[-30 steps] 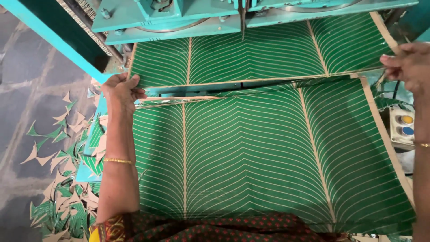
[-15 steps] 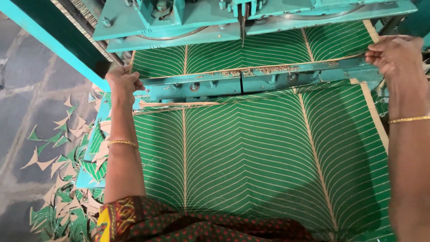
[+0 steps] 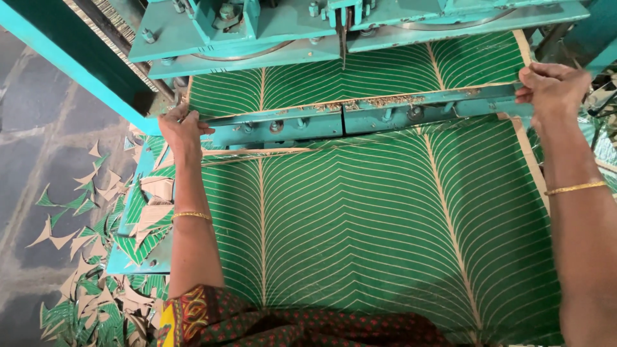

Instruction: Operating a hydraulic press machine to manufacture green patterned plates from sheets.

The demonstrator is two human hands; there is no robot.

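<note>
A large green sheet (image 3: 360, 218) printed like a leaf, with pale veins, lies flat under a teal cutting machine (image 3: 334, 26). My left hand (image 3: 183, 127) grips the sheet's left edge where it meets the machine's teal cross bar (image 3: 360, 114). My right hand (image 3: 553, 87) pinches the sheet's right edge at the other end of that bar. Beyond the bar the sheet continues under the machine head. Both wrists wear thin gold bangles.
Several green and tan offcuts (image 3: 90, 270) litter the grey floor and the teal side ledge (image 3: 138, 225) at left. A dark teal frame beam (image 3: 77, 64) slants across the top left. A patterned garment (image 3: 283, 321) fills the bottom edge.
Both hands have slid the sheet farther away from me into the machine. The cross bar now sits lower in view and my arms are stretched further.
</note>
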